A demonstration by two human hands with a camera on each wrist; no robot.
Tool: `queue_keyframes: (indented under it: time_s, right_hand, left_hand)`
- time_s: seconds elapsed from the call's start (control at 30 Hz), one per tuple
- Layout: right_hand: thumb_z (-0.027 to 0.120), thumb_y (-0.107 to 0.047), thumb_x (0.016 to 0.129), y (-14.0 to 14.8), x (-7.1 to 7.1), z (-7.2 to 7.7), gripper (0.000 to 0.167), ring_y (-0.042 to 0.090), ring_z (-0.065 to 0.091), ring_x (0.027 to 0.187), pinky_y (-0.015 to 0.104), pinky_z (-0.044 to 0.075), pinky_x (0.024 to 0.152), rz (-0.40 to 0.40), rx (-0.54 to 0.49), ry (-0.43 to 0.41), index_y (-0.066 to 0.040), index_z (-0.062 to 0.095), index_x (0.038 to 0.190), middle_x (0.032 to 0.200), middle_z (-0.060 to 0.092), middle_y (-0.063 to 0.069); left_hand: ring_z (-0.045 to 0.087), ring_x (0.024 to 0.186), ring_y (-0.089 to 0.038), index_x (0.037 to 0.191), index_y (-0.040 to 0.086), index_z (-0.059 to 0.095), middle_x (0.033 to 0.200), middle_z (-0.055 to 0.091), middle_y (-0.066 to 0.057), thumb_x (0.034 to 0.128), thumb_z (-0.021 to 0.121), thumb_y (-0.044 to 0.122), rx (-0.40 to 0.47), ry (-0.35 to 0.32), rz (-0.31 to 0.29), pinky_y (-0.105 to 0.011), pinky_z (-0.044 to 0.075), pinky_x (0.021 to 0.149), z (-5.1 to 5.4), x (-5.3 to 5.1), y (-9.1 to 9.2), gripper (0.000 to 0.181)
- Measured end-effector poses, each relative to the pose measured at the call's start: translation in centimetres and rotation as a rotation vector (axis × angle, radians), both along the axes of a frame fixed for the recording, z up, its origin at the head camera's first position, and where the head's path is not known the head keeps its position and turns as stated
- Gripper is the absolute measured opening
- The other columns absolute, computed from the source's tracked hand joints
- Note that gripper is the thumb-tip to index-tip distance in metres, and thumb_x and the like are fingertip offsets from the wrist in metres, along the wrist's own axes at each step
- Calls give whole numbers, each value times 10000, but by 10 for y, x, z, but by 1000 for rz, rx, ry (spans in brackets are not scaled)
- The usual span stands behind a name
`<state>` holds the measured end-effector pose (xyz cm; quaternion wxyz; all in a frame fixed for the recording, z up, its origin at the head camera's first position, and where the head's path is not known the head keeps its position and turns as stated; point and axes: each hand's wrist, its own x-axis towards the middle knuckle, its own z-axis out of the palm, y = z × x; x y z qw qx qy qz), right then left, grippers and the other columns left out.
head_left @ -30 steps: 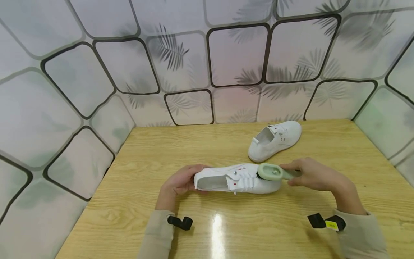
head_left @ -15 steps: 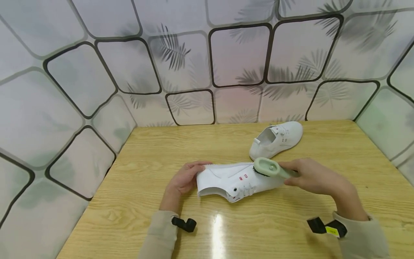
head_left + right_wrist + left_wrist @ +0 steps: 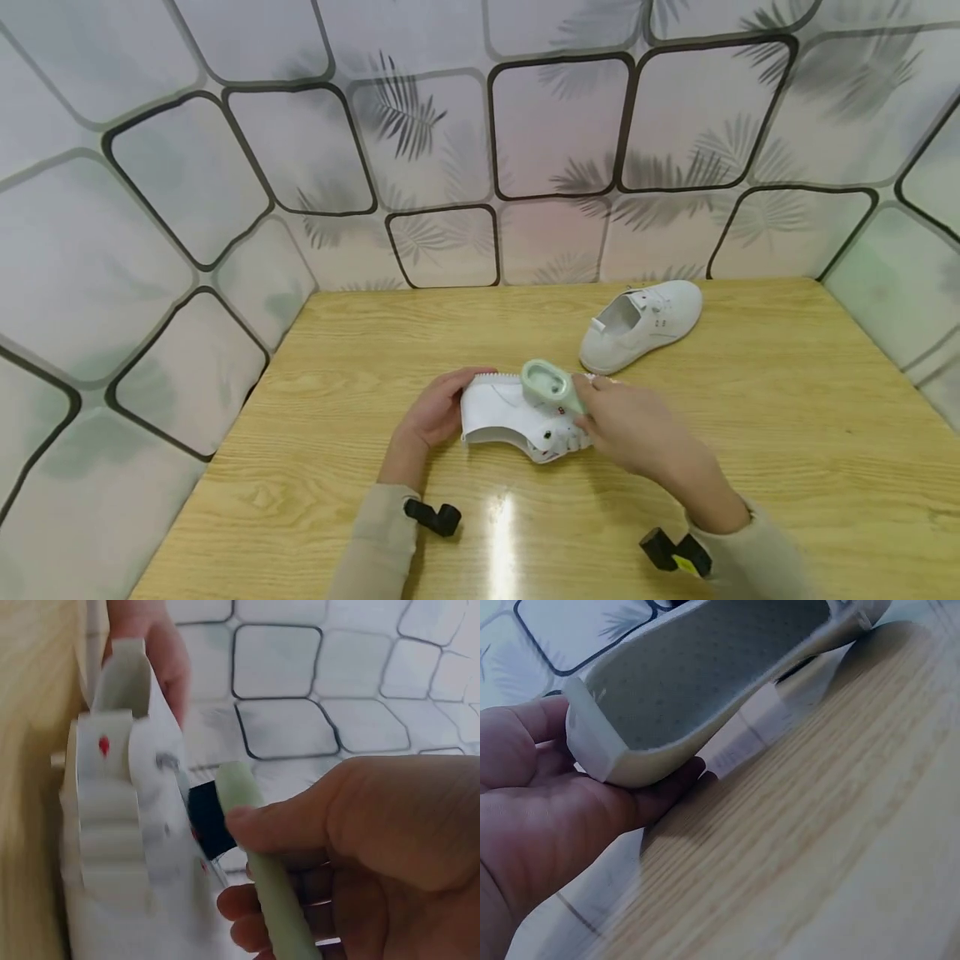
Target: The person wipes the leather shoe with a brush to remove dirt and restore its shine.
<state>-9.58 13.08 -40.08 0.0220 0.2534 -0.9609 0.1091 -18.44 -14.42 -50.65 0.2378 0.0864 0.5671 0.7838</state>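
Observation:
In the head view a white shoe (image 3: 491, 410) lies tilted on its side, its opening toward the near edge. The left hand (image 3: 437, 414) grips its heel; in the left wrist view that hand (image 3: 562, 791) curls round the heel. The right hand (image 3: 637, 425) holds a pale green brush (image 3: 546, 383) against the side of the shoe and covers the toe. From the right wrist view, the right hand (image 3: 375, 840) grips the green handle (image 3: 274, 900), thumb on top, and the dark bristles (image 3: 210, 819) touch the shoe's side.
A second white shoe (image 3: 647, 323) stands behind on the wooden table (image 3: 375, 333), a little to the right. Patterned fabric walls (image 3: 555, 242) rise along the back and both sides of the table.
The held shoe has rolled from upright onto its side, its opening now facing the near edge. The right hand and brush have moved left along the shoe, from the toe toward the heel.

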Motion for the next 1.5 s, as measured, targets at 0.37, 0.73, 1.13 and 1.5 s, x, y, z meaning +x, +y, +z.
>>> queue_keyframes:
  time_s: [0.37,0.73,1.13,1.5]
  right_hand:
    - [611,-216,994,-35,-5,-9,525,315,650,923,451,540,737,-12,45,-64,17,465,1442,1125,640,174]
    - [646,-197,976,-42,-14,-11,495,305,587,931,451,498,791,42,65,57,-90,512,1441,1061,603,150]
    - [670,-180,955,-52,-14,-13,511,305,566,931,453,483,799,98,59,7,-92,518,1436,1028,595,120]
    - [675,-166,950,-46,-9,-7,488,330,534,1006,491,456,884,-25,72,-8,-118,548,1420,1085,590,155]
  left_hand:
    - [589,1113,-147,1090,152,736,1187,644,-9,1072,412,144,72,-10,-18,-287,499,921,-5,-4,10,324]
    - [629,1059,-156,1101,199,753,1187,669,-18,1036,533,321,7,9,-2,-296,537,829,0,-4,7,260]
    - [629,1072,-173,1318,29,621,1219,648,-36,1049,501,339,-1,-24,27,-312,545,829,-1,0,-2,428]
    - [626,1053,-162,1348,-26,566,1189,648,-48,1046,508,343,-53,12,17,-309,542,832,0,-3,1,480]
